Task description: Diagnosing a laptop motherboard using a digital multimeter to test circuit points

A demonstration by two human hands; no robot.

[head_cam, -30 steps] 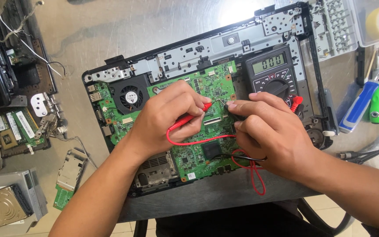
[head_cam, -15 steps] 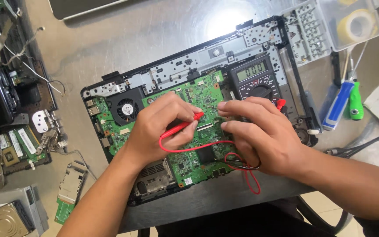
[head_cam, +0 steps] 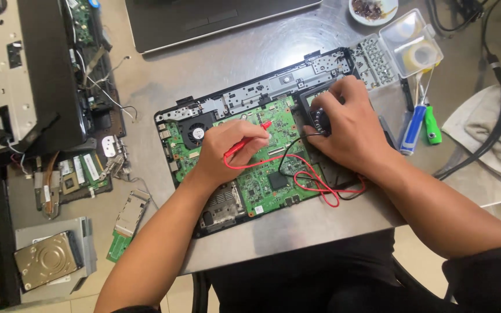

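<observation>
Grey metal table (head_cam: pixel 273 52) carries an opened laptop base with its green board (head_cam: pixel 262 174) bare. Left hand (head_cam: pixel 227 148) pinches a red probe (head_cam: pixel 249 141), whose long axis runs up and right, tip touching the board near its upper middle. Right hand (head_cam: pixel 349 124) lies just to the right of that tip, cupped over a black meter (head_cam: pixel 314 113), fingers on its dial; I cannot tell how firmly it grips. Red and black leads (head_cam: pixel 314 179) loop over the board between the two hands. Beyond the meter, an open clear box (head_cam: pixel 416 49) holds a roll of tape. A small dish (head_cam: pixel 372 10) at the far edge holds dark bits. Blue and green screwdrivers (head_cam: pixel 421 124) lie right of the hand.
</observation>
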